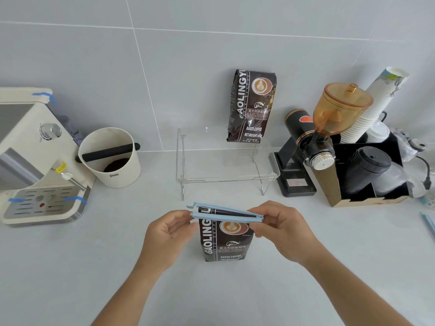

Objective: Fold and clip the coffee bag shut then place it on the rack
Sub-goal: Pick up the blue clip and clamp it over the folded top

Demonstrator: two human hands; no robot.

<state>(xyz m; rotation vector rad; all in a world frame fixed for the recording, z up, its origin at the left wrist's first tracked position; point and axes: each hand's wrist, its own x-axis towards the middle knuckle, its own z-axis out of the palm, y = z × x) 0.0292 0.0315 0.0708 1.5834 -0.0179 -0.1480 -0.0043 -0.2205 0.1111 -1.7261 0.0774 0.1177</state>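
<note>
A dark brown coffee bag (223, 241) stands upright on the white counter in front of me. A light blue clip (226, 214) straddles its folded top, its two arms still apart at the left end. My left hand (167, 234) pinches the clip's open left end. My right hand (282, 229) grips the hinged right end together with the bag's top. Behind stands a clear acrylic rack (202, 180), and a second, identical coffee bag (253, 107) stands on its back right part, leaning on the wall.
A cream espresso machine (30, 161) and a knock box (110, 158) with grounds sit at the left. A black grinder (306, 149) with an amber hopper, stacked paper cups (374, 107) and a box of lids (367, 170) crowd the right. Another blue clip (429, 223) lies at the right edge.
</note>
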